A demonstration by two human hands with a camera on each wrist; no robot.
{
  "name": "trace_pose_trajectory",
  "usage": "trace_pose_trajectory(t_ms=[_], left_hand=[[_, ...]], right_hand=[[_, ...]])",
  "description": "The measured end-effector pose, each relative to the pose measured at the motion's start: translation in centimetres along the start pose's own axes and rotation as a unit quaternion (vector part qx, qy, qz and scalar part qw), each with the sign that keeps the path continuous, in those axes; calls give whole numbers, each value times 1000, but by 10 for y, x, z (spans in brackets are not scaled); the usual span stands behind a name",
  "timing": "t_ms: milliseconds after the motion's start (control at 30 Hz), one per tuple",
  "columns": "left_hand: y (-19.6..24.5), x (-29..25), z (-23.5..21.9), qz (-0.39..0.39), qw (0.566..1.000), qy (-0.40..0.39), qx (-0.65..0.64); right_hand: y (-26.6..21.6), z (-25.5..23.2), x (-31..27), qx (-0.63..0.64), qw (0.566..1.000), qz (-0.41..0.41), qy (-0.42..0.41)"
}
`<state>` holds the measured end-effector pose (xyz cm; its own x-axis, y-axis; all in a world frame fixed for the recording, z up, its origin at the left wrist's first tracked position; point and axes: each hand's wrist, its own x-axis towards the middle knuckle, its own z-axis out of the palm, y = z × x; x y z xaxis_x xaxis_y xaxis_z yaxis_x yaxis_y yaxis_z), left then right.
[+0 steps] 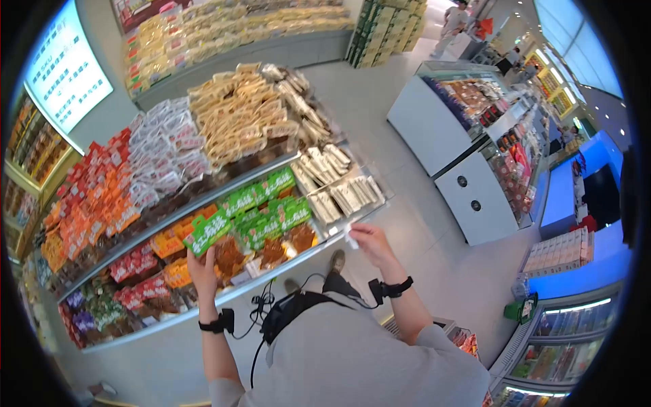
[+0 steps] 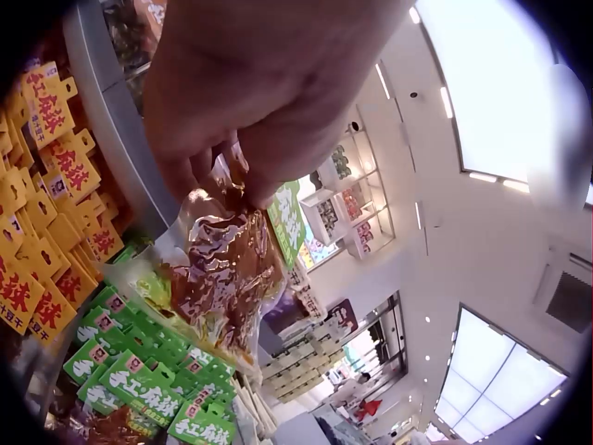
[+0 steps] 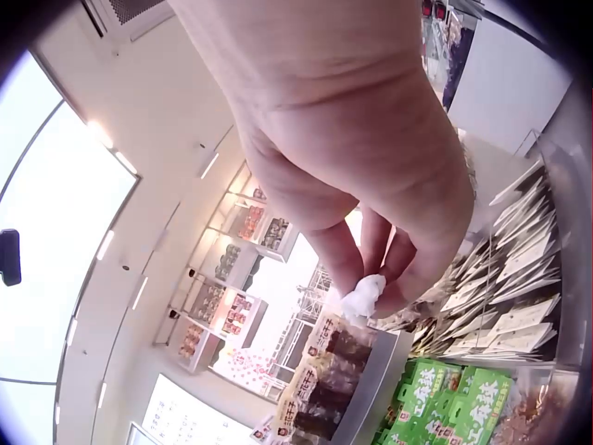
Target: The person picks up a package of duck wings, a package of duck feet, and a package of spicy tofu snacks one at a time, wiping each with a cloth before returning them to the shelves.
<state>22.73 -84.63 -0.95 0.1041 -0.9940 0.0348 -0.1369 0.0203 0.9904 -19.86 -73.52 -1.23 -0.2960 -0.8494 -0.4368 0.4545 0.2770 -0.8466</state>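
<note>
My left hand (image 1: 201, 263) is raised at the middle shelf tier (image 1: 298, 254) and grips a clear snack packet (image 1: 211, 237) with a green header and brown contents. In the left wrist view the fingers (image 2: 227, 181) pinch the top of that packet (image 2: 227, 269), which hangs above more green-labelled packets (image 2: 139, 380). My right hand (image 1: 369, 241) is held just off the shelf's right end and pinches a small crumpled white scrap (image 1: 350, 236) between thumb and fingertips. That scrap (image 3: 363, 297) shows clearly in the right wrist view, under the fingers (image 3: 394, 264).
The tiered display holds orange and red packets (image 1: 95, 203) on the left, white packets (image 1: 169, 149), beige packets (image 1: 244, 112) and pale stick packs (image 1: 339, 190). A white counter (image 1: 451, 146) stands across the grey floor aisle. A lit fridge (image 1: 569, 336) is at lower right. People stand far back (image 1: 454, 27).
</note>
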Motion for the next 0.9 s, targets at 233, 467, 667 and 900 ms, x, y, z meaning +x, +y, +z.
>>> trace_pose_trajectory(t_ms=[233,467,667,900], left_hand=[[-75,-6,27,-109,990,-80,-34],[-165,1,77,-140,984,-106,34],[-140,-5,105,3,949,9,315],[-128,7,114,160,865,-159,447]], right_hand=[[8,-38,-9,8,998,-19,53],[15,-35,-7,16,999,6,48],[11,-33,-7,-21,999,5,48],[9,-38,-5,-21,999,10,49]])
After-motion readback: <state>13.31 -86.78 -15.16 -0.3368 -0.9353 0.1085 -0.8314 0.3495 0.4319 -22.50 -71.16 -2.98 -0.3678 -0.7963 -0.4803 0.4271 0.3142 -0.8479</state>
